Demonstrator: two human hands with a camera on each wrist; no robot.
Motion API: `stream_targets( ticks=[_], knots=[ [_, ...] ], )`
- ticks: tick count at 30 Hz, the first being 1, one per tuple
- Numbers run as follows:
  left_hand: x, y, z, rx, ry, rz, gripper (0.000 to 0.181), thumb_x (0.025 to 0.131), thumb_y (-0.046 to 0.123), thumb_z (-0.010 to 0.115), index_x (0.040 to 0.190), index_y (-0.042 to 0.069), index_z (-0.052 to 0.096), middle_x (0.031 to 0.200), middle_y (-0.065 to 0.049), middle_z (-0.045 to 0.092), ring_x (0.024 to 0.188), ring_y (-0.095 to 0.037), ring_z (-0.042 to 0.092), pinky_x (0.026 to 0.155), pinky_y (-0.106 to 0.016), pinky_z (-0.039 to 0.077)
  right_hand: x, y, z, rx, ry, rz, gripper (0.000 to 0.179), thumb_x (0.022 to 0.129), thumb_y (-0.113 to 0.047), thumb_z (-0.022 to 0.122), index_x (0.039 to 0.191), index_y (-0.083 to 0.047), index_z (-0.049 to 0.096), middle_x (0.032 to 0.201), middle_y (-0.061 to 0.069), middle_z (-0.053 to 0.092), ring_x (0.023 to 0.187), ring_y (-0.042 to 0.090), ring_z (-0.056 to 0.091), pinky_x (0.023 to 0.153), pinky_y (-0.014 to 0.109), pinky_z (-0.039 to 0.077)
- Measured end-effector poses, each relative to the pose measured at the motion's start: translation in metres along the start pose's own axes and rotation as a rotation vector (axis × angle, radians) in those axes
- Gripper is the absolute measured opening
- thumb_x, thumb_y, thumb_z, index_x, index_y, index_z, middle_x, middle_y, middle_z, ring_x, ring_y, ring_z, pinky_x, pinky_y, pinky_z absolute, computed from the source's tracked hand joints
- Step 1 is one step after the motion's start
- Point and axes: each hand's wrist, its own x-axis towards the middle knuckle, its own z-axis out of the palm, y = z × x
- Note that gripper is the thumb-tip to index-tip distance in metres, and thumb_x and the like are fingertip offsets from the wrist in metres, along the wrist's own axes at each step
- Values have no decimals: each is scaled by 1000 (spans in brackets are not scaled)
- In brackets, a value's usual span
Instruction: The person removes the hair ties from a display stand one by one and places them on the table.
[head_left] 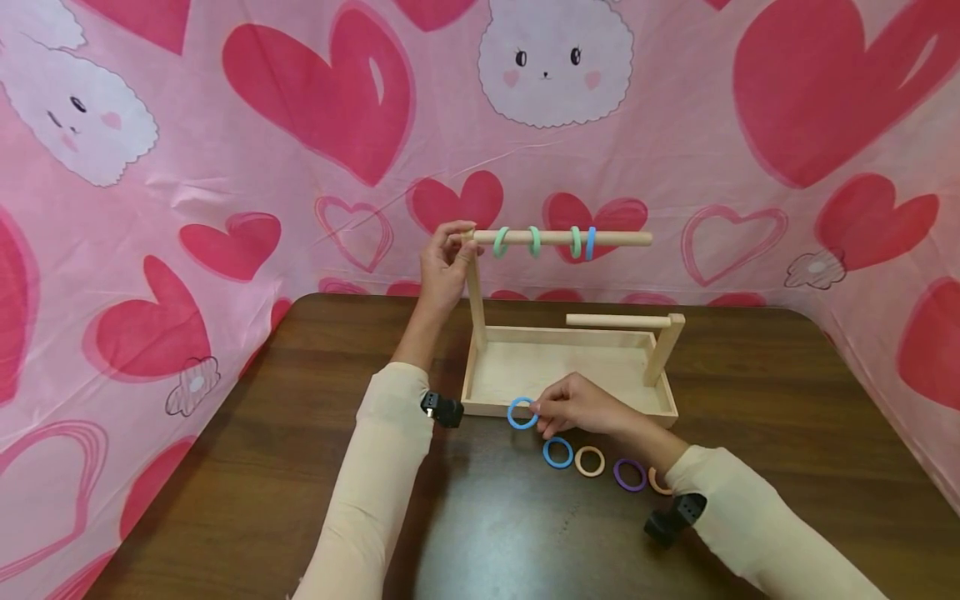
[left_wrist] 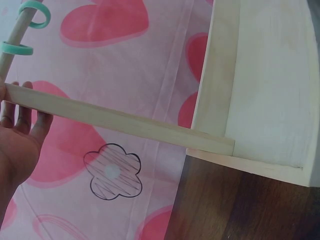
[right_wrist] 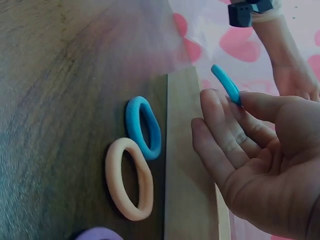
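My left hand [head_left: 442, 271] grips the top of the tall wooden post [head_left: 476, 304], where the upper rod [head_left: 551, 237] joins it. Three mint green rings [head_left: 534, 241] and a blue ring [head_left: 590, 243] hang on that rod. Thumb and fingers of my right hand [head_left: 577, 404] pinch another blue ring [head_left: 522, 413] over the front edge of the wooden tray [head_left: 555, 367]. In the right wrist view, this pinched ring [right_wrist: 226, 85] is seen nearly edge-on. The left wrist view shows the post [left_wrist: 115, 120] running from the left hand [left_wrist: 22, 145] down to the tray.
On the dark table [head_left: 360, 500], in front of the tray, lie a blue ring [head_left: 558, 440], a peach ring [head_left: 589, 448], a purple ring [head_left: 629, 462] and another peach ring [head_left: 657, 483], partly hidden by the right forearm. A shorter post [head_left: 664, 350] at the tray's right bears a lower rod [head_left: 618, 321].
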Motion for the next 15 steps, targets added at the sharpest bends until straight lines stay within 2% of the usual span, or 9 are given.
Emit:
stream_targets(
  ticks=[7,15],
  knots=[
    [0,1,0,-5,0,-4,24,95,-11,58,119,-14,56,81,-5,67,81,-24,70,80,-21,55,6,2,11,-78,-31,26,27,100,-11,60,93,13,72,70,0,70,61,5,67,64,25,60],
    [0,0,0,7,2,-6,24,96,-10,58,119,-14,56,81,-2,66,82,-24,70,81,-22,54,14,-1,22,-193,-70,56,29,99,-12,61,82,9,72,62,-1,64,49,5,60,53,20,52]
  ],
)
